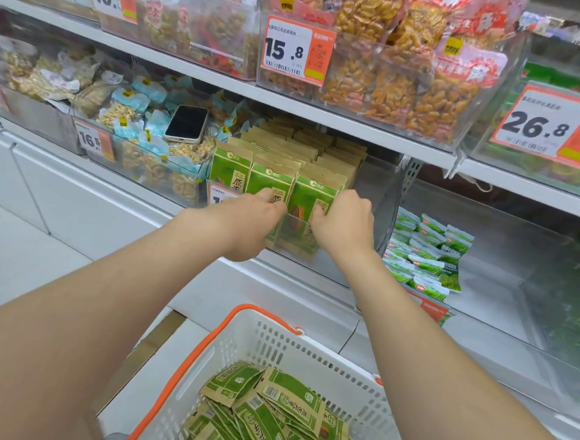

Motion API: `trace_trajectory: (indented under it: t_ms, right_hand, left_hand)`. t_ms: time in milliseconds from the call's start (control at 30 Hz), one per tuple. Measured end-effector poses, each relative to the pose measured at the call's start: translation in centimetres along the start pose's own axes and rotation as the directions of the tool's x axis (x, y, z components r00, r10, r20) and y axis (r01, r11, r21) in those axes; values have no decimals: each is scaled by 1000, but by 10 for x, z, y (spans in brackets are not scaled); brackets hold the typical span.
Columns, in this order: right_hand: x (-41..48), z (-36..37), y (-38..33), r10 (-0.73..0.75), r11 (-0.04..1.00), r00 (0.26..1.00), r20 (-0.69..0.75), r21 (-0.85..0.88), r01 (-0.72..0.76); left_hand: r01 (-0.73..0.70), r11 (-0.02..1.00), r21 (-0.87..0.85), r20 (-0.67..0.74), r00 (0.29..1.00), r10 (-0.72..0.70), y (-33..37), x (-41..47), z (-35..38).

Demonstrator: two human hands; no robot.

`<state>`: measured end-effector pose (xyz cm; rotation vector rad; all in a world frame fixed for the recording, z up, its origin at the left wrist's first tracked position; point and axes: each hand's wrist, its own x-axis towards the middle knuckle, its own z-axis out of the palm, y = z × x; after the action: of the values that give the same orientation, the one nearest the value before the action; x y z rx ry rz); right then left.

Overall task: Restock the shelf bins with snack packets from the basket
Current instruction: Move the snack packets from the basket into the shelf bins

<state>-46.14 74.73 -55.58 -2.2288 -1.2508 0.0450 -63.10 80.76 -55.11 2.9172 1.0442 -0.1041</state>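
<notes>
Hands first: my left hand [258, 214] and right hand [345, 220] are both curling narrowly round the front-row packets [309, 193], which are standing upright in the clear plastic bin [333, 267] on the lower shelf. They are looking light, flat and fairly stiff, kraft paper with smooth green faces, so I am judging the sealed top edges the best place to pinch. Spare packets [290, 398] are lying loose in the white slotted basket [273, 342] below.

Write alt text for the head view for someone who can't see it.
The left hand and right hand grip the front row of green packets standing in a shelf bin. Below, a white basket holds more of them. A phone lies on snacks in the next bin.
</notes>
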Motion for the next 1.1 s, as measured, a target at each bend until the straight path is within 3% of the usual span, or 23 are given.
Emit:
trace_trajectory:
  t_ms: [133,233,333,367,433,533,667,833,967,1100]
  right_hand:
    - [-2,-7,2,-68,994,998,10,-85,68]
    - [-17,-20,0,-169,968,984,-64,-198,154]
    - [-43,-20,2,-420,887,879,-226,-308,345]
    - [-53,-16,4,-498,854,839,-218,-292,430]
    - [-72,-2,14,-569,809,819,-75,-234,540]
    - [-92,31,44,-433,837,849,303,-213,503]
    - [-111,91,98,-295,823,742,603,-235,518]
    - [-151,162,126,-300,757,596,745,-194,624]
    - [-187,205,118,-454,656,454,766,-57,752]
    - [-202,224,107,-418,631,485,768,-138,764]
  left_hand:
    - [4,1000,-24,-40,999,-5,5,-2,3]
    - [4,1000,-28,0,1000,-4,11,-5,5]
    - [-5,1000,-17,122,992,7,15,-8,14]
    - [3,1000,-19,168,986,0,18,-9,18]
    - [14,1000,-6,267,964,-11,25,-12,27]
    - [-18,998,67,425,905,-12,38,-15,48]
    - [-102,984,143,555,832,5,54,-25,83]
    - [-167,965,201,646,763,-3,67,-35,117]
    - [-138,970,202,645,764,-26,66,-38,126]
    - [-151,964,219,634,773,-23,60,-35,120]
